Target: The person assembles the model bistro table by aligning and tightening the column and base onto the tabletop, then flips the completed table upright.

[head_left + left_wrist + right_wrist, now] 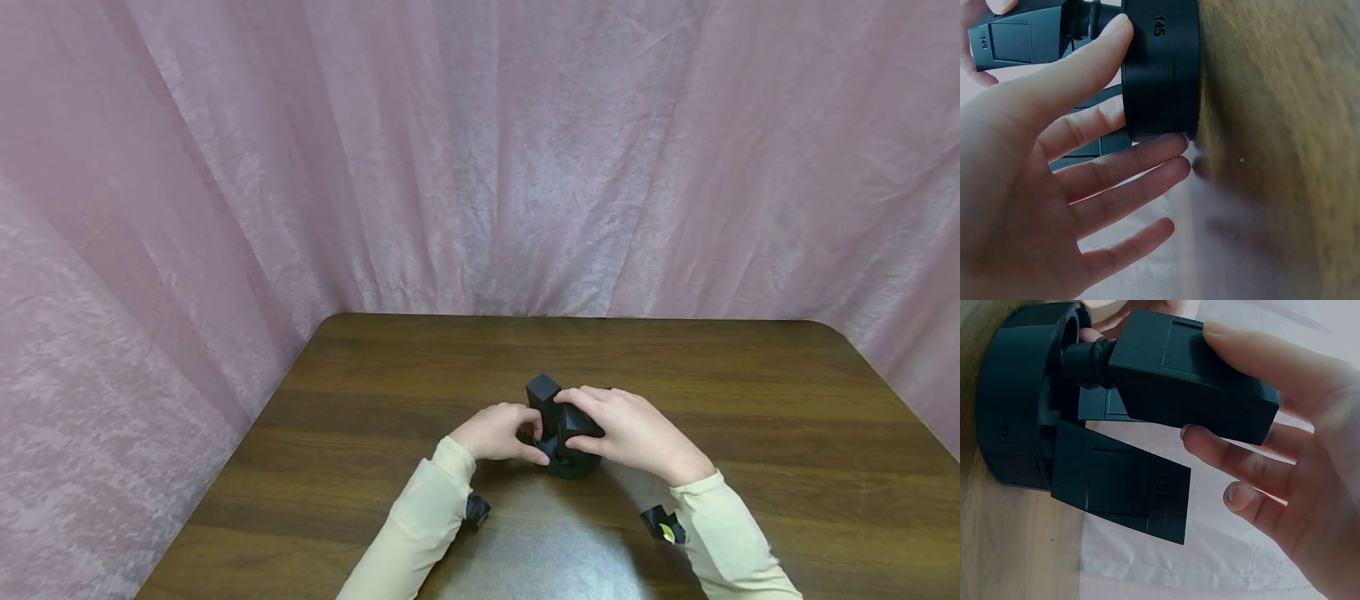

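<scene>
Near the middle of the table, my left hand (501, 432) holds the side of a round black base (1163, 81) marked 145. Its thumb presses near the rim, while the ring and little fingers extend in the left wrist view. My right hand (633, 429) pinches a black block (1191, 375) with a ringed stem between thumb and fingers. That stem points into the base's open top, its tip hidden there. A tapered black block (1122, 478) marked 151 stands out from the base beside it. Another upright black block (543, 398) rises at the far side.
The brown wooden table (337, 517) has rounded far corners. Pink curtain (480, 150) hangs behind it and along the left. Small black wrist cameras are strapped at the left sleeve (427, 508) and right sleeve (731, 533).
</scene>
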